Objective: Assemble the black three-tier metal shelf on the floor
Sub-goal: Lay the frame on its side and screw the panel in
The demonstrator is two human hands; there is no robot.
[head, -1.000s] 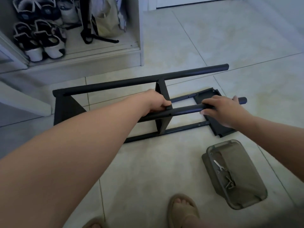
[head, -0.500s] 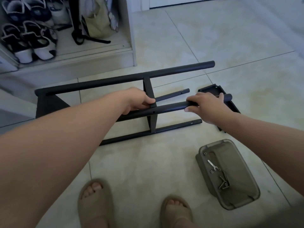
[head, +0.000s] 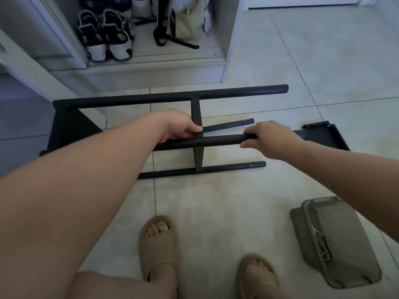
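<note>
Both hands are gripping the near upper tube of the shelf frame, left hand beside the crosspiece, right hand farther right; the frame is likely proving stiff and light.

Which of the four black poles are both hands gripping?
The nearer thick pole: left hand and right hand both grip it; the far thick pole is free.

The black shelf frame lies on its side before me, its tubes running from nine to three o'clock. A loose panel lies on the tiles at three o'clock.
</note>
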